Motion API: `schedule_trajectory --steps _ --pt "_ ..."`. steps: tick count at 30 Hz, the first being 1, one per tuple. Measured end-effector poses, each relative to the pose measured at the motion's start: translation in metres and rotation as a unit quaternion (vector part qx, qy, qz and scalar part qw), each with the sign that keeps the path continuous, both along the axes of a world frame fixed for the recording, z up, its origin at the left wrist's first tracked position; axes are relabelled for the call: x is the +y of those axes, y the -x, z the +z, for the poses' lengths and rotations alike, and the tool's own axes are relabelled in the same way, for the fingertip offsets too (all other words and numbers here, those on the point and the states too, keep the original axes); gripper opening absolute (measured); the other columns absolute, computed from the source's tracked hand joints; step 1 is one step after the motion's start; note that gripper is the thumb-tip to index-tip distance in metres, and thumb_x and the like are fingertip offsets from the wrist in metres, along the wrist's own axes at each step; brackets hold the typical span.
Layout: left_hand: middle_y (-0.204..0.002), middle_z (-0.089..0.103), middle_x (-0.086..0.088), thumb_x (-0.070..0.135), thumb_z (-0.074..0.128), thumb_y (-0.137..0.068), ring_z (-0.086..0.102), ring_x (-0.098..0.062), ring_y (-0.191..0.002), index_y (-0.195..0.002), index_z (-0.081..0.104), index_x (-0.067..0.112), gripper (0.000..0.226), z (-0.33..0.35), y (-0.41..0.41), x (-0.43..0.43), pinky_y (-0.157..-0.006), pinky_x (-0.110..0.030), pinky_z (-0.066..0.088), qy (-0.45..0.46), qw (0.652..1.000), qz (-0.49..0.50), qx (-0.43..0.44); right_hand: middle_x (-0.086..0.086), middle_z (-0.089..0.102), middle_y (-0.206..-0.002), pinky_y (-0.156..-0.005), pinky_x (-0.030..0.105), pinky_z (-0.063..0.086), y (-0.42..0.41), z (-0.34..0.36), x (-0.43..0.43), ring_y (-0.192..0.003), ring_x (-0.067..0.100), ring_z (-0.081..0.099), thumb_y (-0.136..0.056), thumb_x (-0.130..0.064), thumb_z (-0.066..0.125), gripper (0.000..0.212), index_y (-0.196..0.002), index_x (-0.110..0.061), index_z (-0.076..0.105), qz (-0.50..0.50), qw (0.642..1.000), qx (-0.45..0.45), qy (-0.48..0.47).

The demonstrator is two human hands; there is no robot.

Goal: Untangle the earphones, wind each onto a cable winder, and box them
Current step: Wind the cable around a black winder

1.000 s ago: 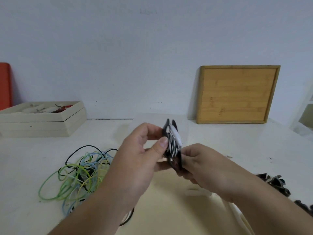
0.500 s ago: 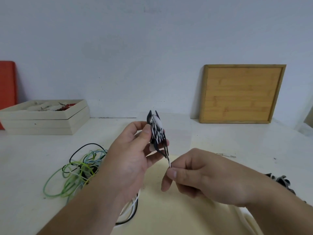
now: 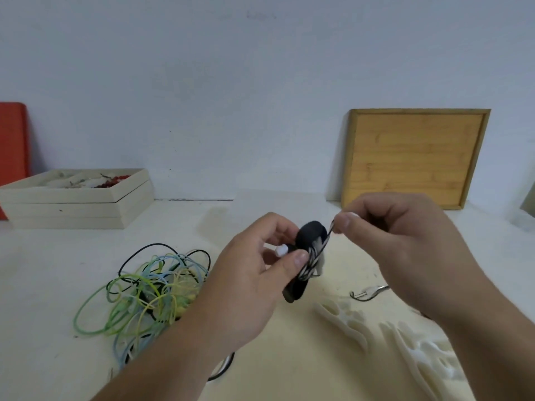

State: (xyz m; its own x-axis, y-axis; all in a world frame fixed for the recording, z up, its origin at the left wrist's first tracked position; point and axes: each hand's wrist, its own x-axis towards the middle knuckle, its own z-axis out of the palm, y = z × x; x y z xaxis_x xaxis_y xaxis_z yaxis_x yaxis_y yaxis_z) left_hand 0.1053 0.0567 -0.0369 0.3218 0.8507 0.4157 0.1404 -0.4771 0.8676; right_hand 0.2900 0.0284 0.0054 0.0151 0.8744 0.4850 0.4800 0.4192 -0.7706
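1. Gripping a black cable winder (image 3: 308,240) at the centre of the frame, the left hand (image 3: 254,276) presses its thumb on the winder's side and curls its fingers behind it. The winder is in the air above the table (image 3: 52,261).
2. A black-and-white striped earphone cable (image 3: 314,259) is wrapped round the winder's middle, and a white earbud (image 3: 281,250) pokes out just left of the thumb tip.
3. The right hand (image 3: 405,250), right of centre, pinches the free stretch of that cable between thumb and forefinger. The strand runs taut from the winder up to the pinch.
4. At lower left a tangle of earphones (image 3: 144,293) (green, pale blue, yellow and black cords) lies on the table, partly hidden by the left forearm.
5. At lower right, white cable winders (image 3: 344,322) lie on a beige mat (image 3: 289,360); their outlines are blurred. A small plug end (image 3: 367,293) on a dark cord lies just below the right hand.
6. At upper left a cream box (image 3: 78,206) holds small things too blurred to name, with a red panel (image 3: 13,146) at the frame's edge beside it. A wooden tray (image 3: 414,157) leans on the wall at upper right.
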Motion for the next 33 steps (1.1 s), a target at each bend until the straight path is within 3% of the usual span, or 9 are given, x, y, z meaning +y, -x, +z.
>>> schedule_trajectory --steps 5,9,11,14,19,25,29,31,33 --pt "-0.098 0.067 -0.015 0.016 0.066 -0.091 0.063 -0.028 -0.075 -0.095 0.069 0.017 0.005 0.002 -0.002 -0.003 -0.067 -0.035 0.06 0.074 0.993 -0.068 -0.066 -0.008 0.044 -0.048 -0.04 0.014 0.028 -0.001 -0.002 0.004 -0.04 0.007 0.03 -0.087 -0.026 0.072 0.02 -0.068 -0.018 0.071 -0.037 0.999 0.031 0.01" --pt "-0.094 0.07 -0.014 0.017 0.066 -0.087 0.065 -0.025 -0.073 -0.094 0.07 0.014 0.009 0.003 -0.001 -0.004 -0.064 -0.033 0.057 0.11 0.985 -0.098 -0.085 0.002 0.039 -0.055 -0.052 0.036 0.03 -0.001 -0.01 0.011 -0.056 0.024 0.027 -0.084 -0.033 0.072 0.025 -0.074 -0.009 0.07 0.004 0.991 0.092 0.097" --pt "-0.085 0.071 -0.007 0.018 0.065 -0.084 0.066 -0.018 -0.07 -0.093 0.071 0.013 0.012 0.004 0.001 -0.005 -0.063 -0.031 0.056 0.144 0.976 -0.128 -0.102 0.004 0.033 -0.057 -0.047 0.032 0.026 -0.001 -0.011 0.012 -0.058 0.024 0.021 -0.075 -0.036 0.072 0.037 -0.071 -0.001 0.062 0.056 0.976 0.158 0.14" --pt "-0.082 0.07 -0.009 0.019 0.065 -0.084 0.064 -0.028 -0.074 -0.093 0.072 0.013 0.012 0.006 0.003 -0.004 -0.065 -0.033 0.056 0.186 0.963 -0.162 -0.11 0.004 0.03 -0.058 -0.044 0.022 0.018 0.001 -0.011 0.014 -0.057 0.021 0.016 -0.07 -0.031 0.069 0.045 -0.08 0.01 0.054 0.116 0.949 0.228 0.183" --pt "-0.082 0.072 -0.012 0.016 0.068 -0.086 0.067 -0.023 -0.069 -0.091 0.074 0.014 0.008 0.008 0.002 -0.006 -0.061 -0.029 0.056 0.241 0.944 -0.191 -0.121 0.0 0.032 -0.054 -0.044 0.022 0.017 0.004 -0.015 0.015 -0.047 0.012 0.023 -0.073 -0.027 0.068 0.025 -0.065 -0.009 0.052 0.123 0.931 0.261 0.226" --pt "-0.08 0.071 -0.01 0.019 0.072 -0.083 0.063 -0.022 -0.069 -0.085 0.077 0.018 0.005 0.01 0.003 -0.006 -0.06 -0.027 0.055 0.27 0.936 -0.197 -0.111 0.005 0.026 -0.058 -0.046 0.025 0.015 0.007 -0.017 0.018 -0.055 0.019 0.015 -0.073 -0.027 0.068 0.029 -0.075 -0.002 0.053 0.109 0.94 0.266 0.184" --pt "-0.076 0.069 -0.008 0.017 0.073 -0.085 0.06 -0.023 -0.068 -0.084 0.077 0.018 0.005 0.011 0.004 -0.008 -0.06 -0.027 0.055 0.259 0.94 -0.191 -0.113 0.002 0.029 -0.054 -0.044 0.023 0.016 0.004 -0.019 0.019 -0.048 0.013 0.021 -0.08 -0.019 0.068 0.029 -0.061 -0.008 0.049 0.111 0.925 0.28 0.231" --pt "-0.078 0.07 -0.01 0.015 0.07 -0.084 0.063 -0.026 -0.071 -0.088 0.077 0.014 0.008 0.009 0.001 -0.008 -0.064 -0.03 0.056 0.236 0.946 -0.181 -0.129 0.003 0.032 -0.055 -0.048 0.026 0.016 0.004 -0.023 0.02 -0.048 0.014 0.023 -0.084 -0.009 0.065 0.028 -0.059 -0.012 0.056 0.107 0.914 0.279 0.273" --pt "-0.083 0.072 -0.012 0.014 0.068 -0.083 0.065 -0.029 -0.077 -0.092 0.074 0.009 0.012 0.007 -0.004 -0.009 -0.068 -0.032 0.058 0.21 0.953 -0.16 -0.145 0.01 0.036 -0.064 -0.056 0.03 0.019 0.008 -0.025 0.02 -0.057 0.024 0.026 -0.076 -0.009 0.065 0.012 -0.065 -0.013 0.064 0.112 0.911 0.262 0.299"
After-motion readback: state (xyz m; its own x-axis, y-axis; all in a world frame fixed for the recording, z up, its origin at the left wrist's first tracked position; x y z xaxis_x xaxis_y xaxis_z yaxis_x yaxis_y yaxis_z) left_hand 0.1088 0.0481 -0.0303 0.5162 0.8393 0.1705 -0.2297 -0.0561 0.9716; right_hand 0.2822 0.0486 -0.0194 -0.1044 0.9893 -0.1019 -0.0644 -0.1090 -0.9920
